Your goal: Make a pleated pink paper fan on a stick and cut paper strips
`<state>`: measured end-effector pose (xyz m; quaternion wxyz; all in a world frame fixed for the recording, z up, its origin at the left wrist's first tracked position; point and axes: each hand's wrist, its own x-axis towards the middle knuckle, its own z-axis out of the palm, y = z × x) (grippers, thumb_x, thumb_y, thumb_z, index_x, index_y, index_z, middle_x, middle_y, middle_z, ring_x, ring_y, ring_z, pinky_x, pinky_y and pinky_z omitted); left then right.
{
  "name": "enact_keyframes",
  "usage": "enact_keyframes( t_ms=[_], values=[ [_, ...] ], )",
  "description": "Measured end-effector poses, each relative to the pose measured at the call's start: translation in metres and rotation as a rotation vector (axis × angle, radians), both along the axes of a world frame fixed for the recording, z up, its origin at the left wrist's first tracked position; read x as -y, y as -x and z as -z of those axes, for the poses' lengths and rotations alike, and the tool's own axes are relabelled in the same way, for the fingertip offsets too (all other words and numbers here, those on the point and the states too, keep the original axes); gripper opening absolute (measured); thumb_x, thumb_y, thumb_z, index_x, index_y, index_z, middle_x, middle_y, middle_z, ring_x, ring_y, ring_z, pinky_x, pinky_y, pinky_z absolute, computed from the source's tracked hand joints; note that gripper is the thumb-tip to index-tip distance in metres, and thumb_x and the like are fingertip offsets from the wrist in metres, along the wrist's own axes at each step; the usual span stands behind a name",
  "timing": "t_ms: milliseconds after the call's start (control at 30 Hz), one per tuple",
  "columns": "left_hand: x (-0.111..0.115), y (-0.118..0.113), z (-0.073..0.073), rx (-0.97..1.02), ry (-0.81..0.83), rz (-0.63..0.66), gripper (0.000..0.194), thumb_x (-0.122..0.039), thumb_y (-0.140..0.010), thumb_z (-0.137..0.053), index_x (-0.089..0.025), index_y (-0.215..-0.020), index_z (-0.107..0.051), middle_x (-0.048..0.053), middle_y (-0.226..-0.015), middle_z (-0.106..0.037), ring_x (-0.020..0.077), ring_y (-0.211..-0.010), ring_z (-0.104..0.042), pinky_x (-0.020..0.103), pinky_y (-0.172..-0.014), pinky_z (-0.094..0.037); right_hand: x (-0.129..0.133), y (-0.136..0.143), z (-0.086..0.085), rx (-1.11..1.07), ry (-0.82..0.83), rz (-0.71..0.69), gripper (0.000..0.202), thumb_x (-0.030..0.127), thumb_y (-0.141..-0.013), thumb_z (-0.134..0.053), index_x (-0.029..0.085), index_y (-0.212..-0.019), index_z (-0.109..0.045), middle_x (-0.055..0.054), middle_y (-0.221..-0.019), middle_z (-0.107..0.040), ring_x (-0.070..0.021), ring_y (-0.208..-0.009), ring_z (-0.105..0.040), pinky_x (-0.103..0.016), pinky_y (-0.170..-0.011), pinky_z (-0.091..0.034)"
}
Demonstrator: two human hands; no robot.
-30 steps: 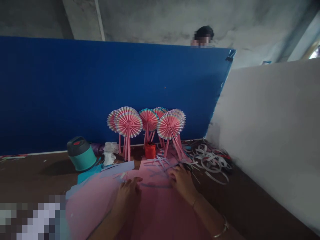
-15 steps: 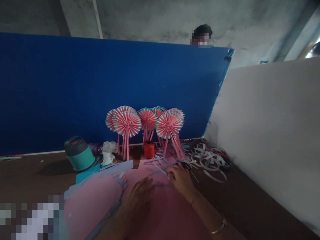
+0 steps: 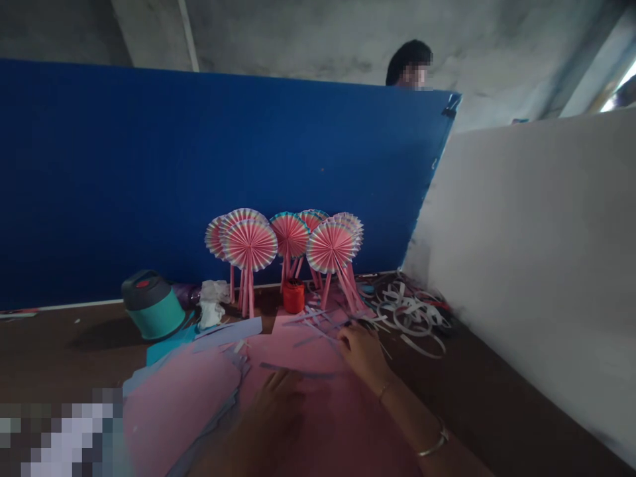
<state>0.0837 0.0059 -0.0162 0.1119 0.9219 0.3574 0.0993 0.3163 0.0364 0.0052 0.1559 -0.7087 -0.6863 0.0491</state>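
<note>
My left hand (image 3: 278,397) rests low over the pink paper sheet (image 3: 338,411), fingers stretched forward, dim and somewhat blurred. Just beyond its fingertips a thin greyish-violet paper strip (image 3: 298,372) lies across the sheet. My right hand (image 3: 364,351), with a bangle (image 3: 436,442) on the forearm, is at the sheet's far right part. Its fingers are curled down beside loose paper strips (image 3: 318,324); a small dark thing shows at the fingertips, and what they hold is hidden. Left of my hands lies a stack of pink and bluish paper (image 3: 183,397).
Several pink pleated paper fans (image 3: 250,245) stand against the blue board (image 3: 223,146). Nearby are a red spool-like roll (image 3: 293,297), a teal container with a dark lid (image 3: 153,308) and curled white strips (image 3: 412,318). A pale wall (image 3: 536,252) borders the right side. Another person's head (image 3: 410,63) shows behind the board.
My left hand has drawn back slightly, and more of the strip shows ahead of it. My right hand has shifted slightly, with fingers more curled. The other person's head has turned.
</note>
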Motion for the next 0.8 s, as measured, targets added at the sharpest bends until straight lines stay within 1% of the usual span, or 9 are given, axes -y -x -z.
enact_keyframes(
  t_ms=[100,233,300,400,467,533,667,733,800],
  values=[
    [0.002,-0.005,0.000,-0.015,0.004,-0.056,0.025,-0.012,-0.075,-0.053,-0.021,-0.091,-0.069,0.006,-0.122,-0.060,0.0232,-0.109,-0.054,0.039,-0.092,-0.046,0.000,-0.003,0.001,0.005,-0.056,0.036,0.018,0.012,-0.084,-0.052,0.020,-0.081,-0.067,-0.004,-0.089,-0.071,-0.0198,-0.096,-0.060,-0.031,-0.084,-0.032],
    [0.002,-0.007,-0.001,-0.068,0.019,-0.012,0.024,-0.013,-0.077,-0.054,-0.020,-0.096,-0.067,0.007,-0.119,-0.061,0.0229,-0.112,-0.053,0.037,-0.096,-0.042,-0.002,-0.005,0.003,-0.097,-0.156,0.002,0.020,0.013,-0.082,-0.050,0.021,-0.081,-0.068,-0.004,-0.089,-0.071,-0.0196,-0.093,-0.061,-0.029,-0.083,-0.035],
    [0.002,-0.008,-0.004,-0.127,0.033,-0.029,0.025,-0.013,-0.079,-0.053,-0.020,-0.100,-0.065,0.007,-0.108,-0.064,0.0225,-0.105,-0.055,0.036,-0.090,-0.044,-0.004,-0.006,0.005,-0.216,-0.139,-0.059,0.021,0.013,-0.080,-0.049,0.020,-0.082,-0.069,-0.004,-0.086,-0.072,-0.0189,-0.087,-0.063,-0.028,-0.079,-0.039],
    [0.002,-0.009,-0.008,-0.211,0.023,-0.091,0.030,-0.011,-0.083,-0.048,-0.022,-0.107,-0.062,0.006,-0.096,-0.064,0.0217,-0.094,-0.057,0.035,-0.080,-0.045,-0.006,-0.009,0.006,-0.349,-0.011,-0.129,0.024,0.012,-0.078,-0.047,0.018,-0.084,-0.069,-0.004,-0.083,-0.073,-0.0170,-0.078,-0.065,-0.024,-0.069,-0.042],
    [0.003,-0.009,-0.009,-0.232,0.004,-0.108,0.031,-0.009,-0.086,-0.045,-0.024,-0.106,-0.063,0.007,-0.097,-0.062,0.0219,-0.094,-0.056,0.035,-0.077,-0.044,-0.005,-0.010,0.005,-0.297,0.068,-0.109,0.023,0.011,-0.077,-0.049,0.018,-0.081,-0.070,-0.004,-0.082,-0.073,-0.0167,-0.077,-0.065,-0.024,-0.068,-0.041],
    [0.004,-0.008,-0.006,-0.204,-0.032,-0.098,0.029,-0.008,-0.086,-0.044,-0.023,-0.099,-0.065,0.007,-0.105,-0.061,0.0222,-0.099,-0.055,0.035,-0.080,-0.043,-0.003,-0.012,0.003,-0.143,0.086,-0.036,0.019,0.013,-0.077,-0.051,0.019,-0.076,-0.070,-0.004,-0.080,-0.073,-0.0182,-0.080,-0.065,-0.027,-0.073,-0.040],
    [0.002,-0.007,0.004,-0.133,-0.084,-0.048,0.026,-0.005,-0.087,-0.044,-0.020,-0.096,-0.064,0.006,-0.115,-0.060,0.0199,-0.103,-0.053,0.033,-0.087,-0.042,0.004,-0.009,-0.004,0.111,-0.023,0.100,0.013,0.016,-0.078,-0.057,0.019,-0.074,-0.069,-0.007,-0.091,-0.070,-0.0234,-0.097,-0.059,-0.035,-0.083,-0.035],
    [-0.001,-0.009,0.009,-0.135,-0.063,-0.037,0.027,-0.007,-0.089,-0.044,-0.021,-0.103,-0.063,0.005,-0.111,-0.063,0.0191,-0.099,-0.055,0.032,-0.084,-0.042,0.004,-0.004,-0.005,0.109,-0.089,0.092,0.014,0.017,-0.081,-0.056,0.020,-0.078,-0.070,-0.007,-0.094,-0.068,-0.0230,-0.100,-0.056,-0.034,-0.084,-0.034],
    [-0.002,-0.011,0.010,-0.132,-0.044,-0.015,0.031,-0.009,-0.090,-0.042,-0.023,-0.111,-0.060,0.004,-0.112,-0.065,0.0193,-0.099,-0.056,0.032,-0.083,-0.042,0.003,0.003,-0.002,0.047,-0.104,0.010,0.017,0.019,-0.084,-0.053,0.022,-0.085,-0.070,-0.007,-0.094,-0.067,-0.0215,-0.099,-0.055,-0.032,-0.085,-0.035]
  ],
)
